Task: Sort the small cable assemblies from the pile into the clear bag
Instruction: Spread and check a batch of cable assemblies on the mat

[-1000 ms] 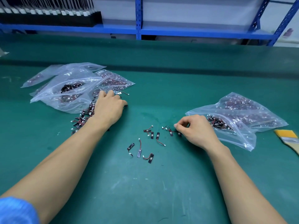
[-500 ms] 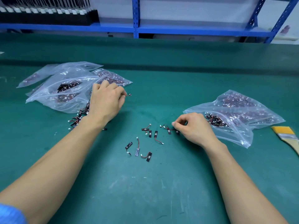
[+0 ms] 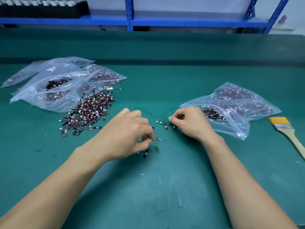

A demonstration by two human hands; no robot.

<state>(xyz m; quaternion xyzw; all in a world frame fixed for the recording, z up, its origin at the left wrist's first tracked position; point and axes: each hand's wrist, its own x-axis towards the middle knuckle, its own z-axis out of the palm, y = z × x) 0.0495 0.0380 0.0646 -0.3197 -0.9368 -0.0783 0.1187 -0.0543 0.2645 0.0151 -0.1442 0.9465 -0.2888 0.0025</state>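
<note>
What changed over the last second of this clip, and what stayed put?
The left hand left the pile beside the left bags and swung right and nearer, onto the loose cable assemblies mid-table; blur hides whether it grips one. The right hand stays pinching an assembly by the clear bag. Bags and brush unmoved.

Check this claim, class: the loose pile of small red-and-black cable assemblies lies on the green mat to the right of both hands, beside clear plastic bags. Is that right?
No. The head view shows the loose pile of small red-and-black cable assemblies on the green mat to the left of the left hand and right hand, not the right, beside clear plastic bags.
</note>
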